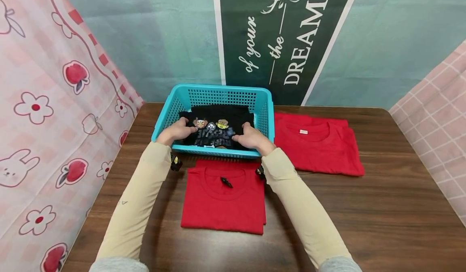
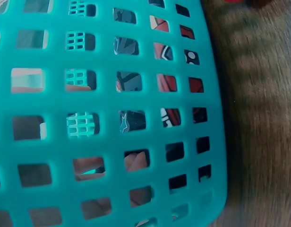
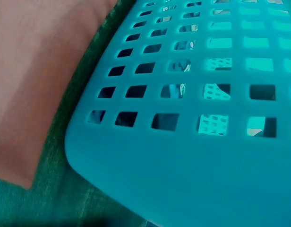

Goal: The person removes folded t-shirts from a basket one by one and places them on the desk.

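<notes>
A turquoise perforated basket (image 1: 222, 152) stands at the back of the table, and its wall fills much of both wrist views. Inside it lies a folded black shirt (image 1: 218, 136) with a colourful print. The left hand (image 1: 178, 130) reaches over the basket's left side, its thumb on the shirt and its fingers at the shirt's left edge. From the right side the right hand (image 1: 253, 138) does likewise, thumb on the print. Both hands grip the shirt's sides; their fingertips are partly hidden. In the left wrist view, skin shows through the holes of the basket wall (image 2: 110, 156).
A folded red shirt (image 1: 223, 207) lies in front of the basket, with a small black object (image 1: 226, 182) over its collar. Another folded red shirt (image 1: 324, 150) is right of the basket. Wooden table (image 1: 382, 207) shows around them; curtains (image 1: 164, 41) hang behind.
</notes>
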Demonstrator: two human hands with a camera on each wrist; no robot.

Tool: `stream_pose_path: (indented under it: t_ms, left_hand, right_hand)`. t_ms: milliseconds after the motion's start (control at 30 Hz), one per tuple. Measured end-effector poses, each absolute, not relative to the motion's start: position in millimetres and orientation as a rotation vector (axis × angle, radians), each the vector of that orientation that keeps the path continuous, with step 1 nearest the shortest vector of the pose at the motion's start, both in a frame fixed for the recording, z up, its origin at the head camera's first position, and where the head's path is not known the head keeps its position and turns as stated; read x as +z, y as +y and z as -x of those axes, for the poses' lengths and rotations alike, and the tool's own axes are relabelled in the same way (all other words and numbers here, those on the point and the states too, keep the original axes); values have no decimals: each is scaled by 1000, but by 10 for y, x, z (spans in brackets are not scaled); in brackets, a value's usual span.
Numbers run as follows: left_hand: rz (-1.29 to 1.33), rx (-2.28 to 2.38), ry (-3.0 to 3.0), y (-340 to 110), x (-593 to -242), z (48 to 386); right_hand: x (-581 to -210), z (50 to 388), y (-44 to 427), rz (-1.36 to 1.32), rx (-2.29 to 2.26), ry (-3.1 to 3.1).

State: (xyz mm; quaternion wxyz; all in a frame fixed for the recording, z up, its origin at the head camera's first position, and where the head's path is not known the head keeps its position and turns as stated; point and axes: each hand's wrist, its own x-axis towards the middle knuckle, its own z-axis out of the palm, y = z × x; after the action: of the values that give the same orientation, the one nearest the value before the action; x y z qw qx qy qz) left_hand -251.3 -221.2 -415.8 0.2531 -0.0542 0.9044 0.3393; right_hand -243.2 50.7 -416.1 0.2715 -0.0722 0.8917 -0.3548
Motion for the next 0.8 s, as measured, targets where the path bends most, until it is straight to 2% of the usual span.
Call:
stream_pose_path:
  t_ms: [200,567,800]
  left_hand:
    - [181,969,2439,-2212,-4154,2533]
    - [266,1327,2280,-2228,-4186,2578]
    - [112,1310,2287,-2204,-4182,2578]
  right_hand:
    - [-4179,2464,508,208,-943,2396]
    - [-4182,2501,502,184,-975,2356]
    - [-4193,2504,496,192,-1017,2320]
